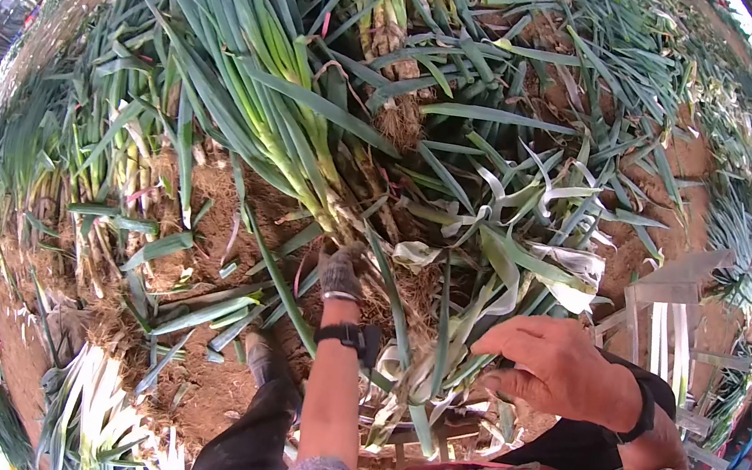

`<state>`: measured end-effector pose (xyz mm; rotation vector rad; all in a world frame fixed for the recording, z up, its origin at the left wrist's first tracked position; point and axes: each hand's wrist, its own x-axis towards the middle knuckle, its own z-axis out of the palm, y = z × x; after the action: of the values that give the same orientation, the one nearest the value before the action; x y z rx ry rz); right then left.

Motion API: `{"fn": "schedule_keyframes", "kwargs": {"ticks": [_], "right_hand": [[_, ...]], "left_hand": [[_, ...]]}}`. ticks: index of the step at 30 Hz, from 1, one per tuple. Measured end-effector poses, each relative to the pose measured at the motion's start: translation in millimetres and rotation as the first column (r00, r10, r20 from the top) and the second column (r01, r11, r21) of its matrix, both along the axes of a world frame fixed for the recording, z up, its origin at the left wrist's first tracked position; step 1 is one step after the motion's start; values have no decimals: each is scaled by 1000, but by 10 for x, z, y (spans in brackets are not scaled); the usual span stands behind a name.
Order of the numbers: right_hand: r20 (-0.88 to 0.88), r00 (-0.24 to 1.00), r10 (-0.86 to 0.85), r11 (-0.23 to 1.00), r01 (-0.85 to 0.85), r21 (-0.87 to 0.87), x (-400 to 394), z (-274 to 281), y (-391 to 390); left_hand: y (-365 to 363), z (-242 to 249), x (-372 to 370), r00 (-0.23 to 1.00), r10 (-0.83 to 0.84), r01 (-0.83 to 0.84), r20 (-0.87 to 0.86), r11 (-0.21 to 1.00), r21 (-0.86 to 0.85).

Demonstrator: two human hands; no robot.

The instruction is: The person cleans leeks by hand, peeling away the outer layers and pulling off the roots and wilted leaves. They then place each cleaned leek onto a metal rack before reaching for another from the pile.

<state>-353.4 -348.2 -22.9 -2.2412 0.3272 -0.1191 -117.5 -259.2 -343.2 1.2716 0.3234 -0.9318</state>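
Observation:
My left hand [341, 271], in a dark-grey glove, is closed around the lower end of a bunch of long green onions [298, 141]. The stalks fan out toward the upper left, and their roots hang beside the glove. To the right, my bare right hand [532, 361] hovers over peeled, torn leaves [508, 264] with its fingers curved and apart, and nothing shows between them.
Tied onion bundles [44, 176] stand at the left. More onions [608, 51] lie across the top. Trimmed white stalks [98, 403] lie at the lower left. A pale wooden frame [674, 289] stands at the right. Cut leaves litter the brown soil [218, 187].

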Motion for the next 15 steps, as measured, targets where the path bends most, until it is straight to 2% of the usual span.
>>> {"fn": "schedule_keyframes", "kwargs": {"ticks": [1,3,5,6,8,9,10,13,14,15], "right_hand": [[6,1000,4,1000,-4,5,-5,0,17],[20,1000,15,1000,-15,12,-7,13,46],[46,999,20,998,-17,-64,-5,-10,74],[61,998,24,994,-18,-104,5,-28,84],[67,997,-23,988,32,-149,52,-89,93],[83,995,-57,981,72,-181,91,-136,107],[103,991,-91,971,111,-210,126,-190,120],[173,971,-164,980,181,-83,307,-396,153],[115,964,-241,962,221,162,383,-456,189],[39,960,-277,886,239,397,455,-523,219]], "left_hand": [[103,-299,-66,998,4,2,56,995,-104],[220,-85,-253,990,-19,51,139,972,-231],[294,365,-505,979,-27,96,200,934,-344],[333,921,-686,988,-42,94,151,929,-358],[345,1115,-878,1000,-9,20,26,889,-458],[334,1190,-974,1000,-4,17,27,875,-484],[376,1525,-1089,998,-9,42,67,866,-499],[510,2149,-1335,983,-19,113,183,846,-522],[548,2289,-1396,982,-6,110,187,828,-550],[619,2376,-1450,981,-11,123,196,810,-574]]}}
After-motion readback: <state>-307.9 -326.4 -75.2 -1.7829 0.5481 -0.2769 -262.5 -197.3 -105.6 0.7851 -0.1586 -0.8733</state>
